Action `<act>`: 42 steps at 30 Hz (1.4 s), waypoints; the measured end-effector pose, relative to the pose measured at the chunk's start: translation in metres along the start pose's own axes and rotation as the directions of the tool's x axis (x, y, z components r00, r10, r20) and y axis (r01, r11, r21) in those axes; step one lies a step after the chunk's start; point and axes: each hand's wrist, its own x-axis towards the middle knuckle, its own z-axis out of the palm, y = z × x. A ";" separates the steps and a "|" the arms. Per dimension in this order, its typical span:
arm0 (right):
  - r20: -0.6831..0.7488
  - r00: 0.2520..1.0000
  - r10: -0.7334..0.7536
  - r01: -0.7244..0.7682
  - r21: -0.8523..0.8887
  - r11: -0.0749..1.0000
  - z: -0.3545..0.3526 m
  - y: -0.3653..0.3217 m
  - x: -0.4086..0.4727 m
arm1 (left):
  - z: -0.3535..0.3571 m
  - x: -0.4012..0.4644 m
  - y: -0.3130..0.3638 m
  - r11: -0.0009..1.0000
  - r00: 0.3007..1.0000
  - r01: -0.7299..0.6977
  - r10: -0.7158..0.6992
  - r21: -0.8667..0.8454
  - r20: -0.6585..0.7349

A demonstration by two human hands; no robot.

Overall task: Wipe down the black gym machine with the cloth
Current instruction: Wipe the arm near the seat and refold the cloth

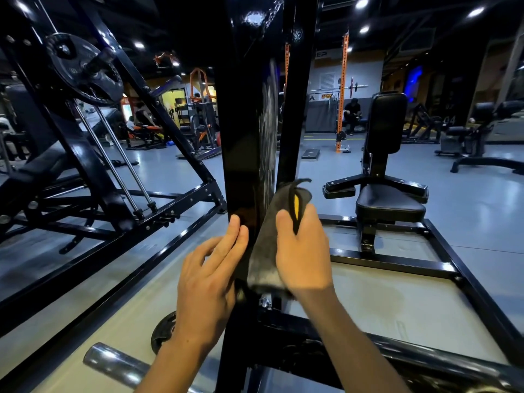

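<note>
My right hand (302,251) clamps the grey cloth (269,245) flat against the black gym machine's upright post (246,123), whose long axis runs vertically above my fingers, while my left hand (209,268) rests straight-fingered on the post's left face.

Grey gym floor (170,177) carrying black machine frame (397,259) around pale platform (397,302), seat (388,202) bolted upright on frame, weight plate (163,331) flat by post base, black step (310,153) beyond.
</note>
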 end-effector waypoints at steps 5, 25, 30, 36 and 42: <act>0.018 0.999 0.041 -0.041 0.024 0.999 -0.002 -0.004 0.012 | -0.014 0.004 0.002 0.992 0.996 -0.042 0.051 0.116 -0.075; 0.064 0.996 0.067 -0.068 0.021 0.997 -0.003 -0.010 -0.015 | -0.035 0.051 0.005 0.967 0.979 -0.140 0.167 0.214 -0.115; 0.073 0.996 0.046 -0.045 -0.022 0.999 -0.011 -0.017 0.005 | -0.033 0.051 0.007 0.978 0.981 -0.119 0.142 0.173 -0.130; 0.063 0.996 0.060 -0.060 0.001 0.998 -0.007 -0.017 -0.004 | -0.035 0.052 0.004 0.977 0.983 -0.130 0.149 0.170 -0.109; 0.069 0.997 0.044 -0.043 -0.011 0.999 -0.012 -0.020 0.010 | -0.033 0.053 0.005 0.982 0.985 -0.115 0.132 0.148 -0.110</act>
